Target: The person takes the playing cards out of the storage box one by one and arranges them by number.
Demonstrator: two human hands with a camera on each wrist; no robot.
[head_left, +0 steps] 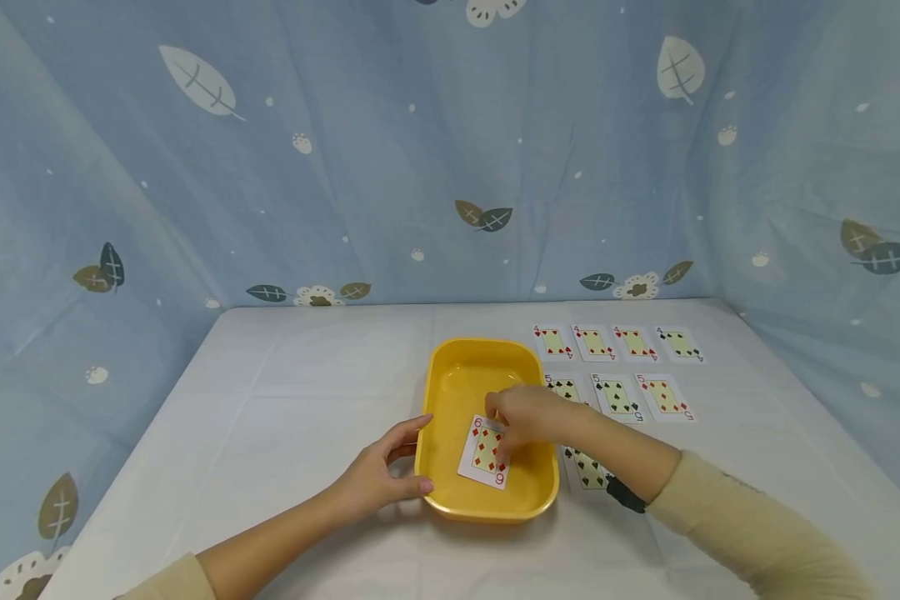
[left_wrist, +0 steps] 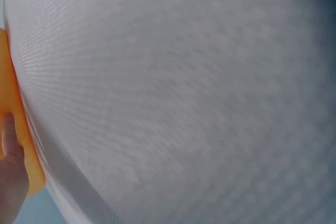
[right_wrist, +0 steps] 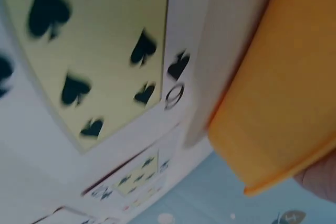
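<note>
A yellow plastic tray (head_left: 450,375) stands on the white cloth in the head view, with a six of diamonds (head_left: 483,454) face up inside it. My right hand (head_left: 528,417) reaches over the tray's right wall and pinches that card at its right side, covering part of it. At the left rim, my left hand (head_left: 375,475) holds the tray, thumb and forefinger apart. A thumb or finger (left_wrist: 9,137) lies against the orange-looking tray wall (left_wrist: 10,85) in the left wrist view. The right wrist view shows only a bit of the right hand (right_wrist: 320,179) beyond the tray edge.
Right of the tray lie several fours in a back row, such as the four of spades (head_left: 678,344). Before them come three fives, including the five of diamonds (head_left: 665,397). A six of spades (right_wrist: 105,56) lies close beside the tray, partly under my right forearm.
</note>
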